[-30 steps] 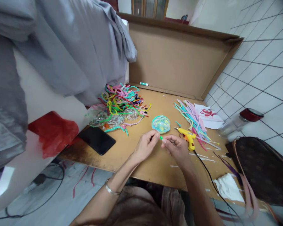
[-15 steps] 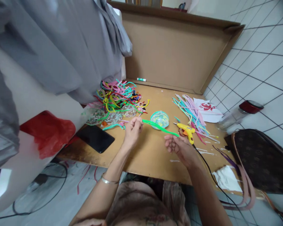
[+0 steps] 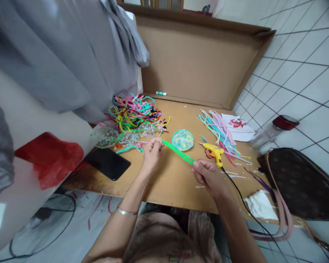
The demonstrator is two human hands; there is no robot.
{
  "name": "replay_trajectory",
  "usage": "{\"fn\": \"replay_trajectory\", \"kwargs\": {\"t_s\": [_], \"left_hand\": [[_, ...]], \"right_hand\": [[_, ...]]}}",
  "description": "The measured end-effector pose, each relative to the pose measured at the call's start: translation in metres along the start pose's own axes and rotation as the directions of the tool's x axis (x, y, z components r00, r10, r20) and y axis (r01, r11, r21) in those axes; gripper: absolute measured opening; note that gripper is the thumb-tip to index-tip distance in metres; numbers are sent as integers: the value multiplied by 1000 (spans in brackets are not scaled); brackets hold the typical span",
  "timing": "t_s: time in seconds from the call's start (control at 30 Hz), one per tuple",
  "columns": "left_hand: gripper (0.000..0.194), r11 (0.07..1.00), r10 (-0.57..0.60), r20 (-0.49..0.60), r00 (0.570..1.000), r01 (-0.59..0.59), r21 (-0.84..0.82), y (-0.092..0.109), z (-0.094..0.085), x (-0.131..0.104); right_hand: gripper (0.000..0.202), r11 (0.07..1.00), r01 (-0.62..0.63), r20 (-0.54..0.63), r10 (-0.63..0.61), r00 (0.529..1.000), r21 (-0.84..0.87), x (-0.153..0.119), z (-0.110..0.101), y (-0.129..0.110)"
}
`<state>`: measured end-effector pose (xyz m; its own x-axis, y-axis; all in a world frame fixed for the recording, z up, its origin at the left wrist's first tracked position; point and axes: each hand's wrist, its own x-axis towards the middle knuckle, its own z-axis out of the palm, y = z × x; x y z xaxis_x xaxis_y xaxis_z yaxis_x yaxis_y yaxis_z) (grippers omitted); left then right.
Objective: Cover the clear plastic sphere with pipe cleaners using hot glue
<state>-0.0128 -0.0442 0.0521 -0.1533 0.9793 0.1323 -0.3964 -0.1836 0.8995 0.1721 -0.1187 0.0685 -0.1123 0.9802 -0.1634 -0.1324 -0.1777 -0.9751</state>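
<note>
Green pipe cleaners [image 3: 178,151] stretch between my two hands over the table, lying side by side and sloping down to the right. My left hand [image 3: 152,152] pinches their upper left end. At the lower right end, my right hand [image 3: 207,175] is closed on them with thumb and fingers. Just beyond them stands a small round bowl [image 3: 182,140] of turquoise, white and yellow strands. To the right of the bowl lies a yellow glue gun [image 3: 214,152], its nozzle pointing left, close to my right hand.
Tangled colourful pipe cleaners [image 3: 134,113] and a black phone [image 3: 109,163] lie left. Straight pastel pipe cleaners [image 3: 219,128], a glass bottle [image 3: 274,129], a brown bag [image 3: 304,182] and white tissue [image 3: 260,205] lie right. A cardboard panel [image 3: 192,62] stands behind; the glue gun's cord runs toward me.
My right hand has closed around the green pipe cleaners' right end and come slightly nearer my left hand. The strands now show apart, side by side. The view has shifted slightly.
</note>
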Motion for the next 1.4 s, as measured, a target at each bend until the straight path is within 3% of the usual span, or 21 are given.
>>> {"fn": "replay_trajectory", "kwargs": {"t_s": [0.17, 0.43, 0.57, 0.8, 0.93, 1.03, 1.1, 1.17, 1.23, 1.3, 1.4], "left_hand": [[36, 944, -252, 22, 968, 251, -214, -1, 8, 2], [38, 785, -423, 118, 898, 428, -448, 5, 15, -1], [35, 742, -428, 73, 901, 396, -541, 7, 18, -1], [33, 628, -478, 51, 877, 381, -679, 15, 22, -1], [39, 570, -466, 35, 884, 330, -753, 18, 25, 4], [39, 579, -460, -1, 888, 300, -758, 20, 29, 9], [38, 569, -457, -12, 889, 282, -772, 23, 31, 10], [38, 549, -458, -14, 889, 270, -791, 25, 32, 11], [38, 538, -457, -16, 889, 262, -801, 27, 32, 11], [38, 540, -454, -22, 891, 256, -802, 28, 32, 10], [38, 554, -440, -26, 898, 248, -795, 28, 32, 10]], "right_hand": [[50, 988, 152, -120, -153, 981, -21, -1, 2, 6], [48, 984, 169, -153, -160, 975, 51, 0, 0, 12], [44, 984, 165, -163, -174, 971, -67, 3, 0, 10], [36, 991, 111, -26, -113, 993, -70, 8, 9, 8], [36, 972, 149, 2, -152, 988, -181, 11, 14, 12], [28, 865, 267, -53, -318, 947, -425, 13, 16, 17], [23, 695, 360, -55, -498, 865, -622, 14, 15, 19], [22, 501, 429, 23, -630, 776, -752, 15, 14, 21], [24, 364, 477, 119, -682, 721, -800, 15, 12, 23], [25, 305, 504, 175, -692, 700, -808, 15, 11, 23], [23, 350, 500, 159, -673, 723, -792, 15, 9, 22]]}}
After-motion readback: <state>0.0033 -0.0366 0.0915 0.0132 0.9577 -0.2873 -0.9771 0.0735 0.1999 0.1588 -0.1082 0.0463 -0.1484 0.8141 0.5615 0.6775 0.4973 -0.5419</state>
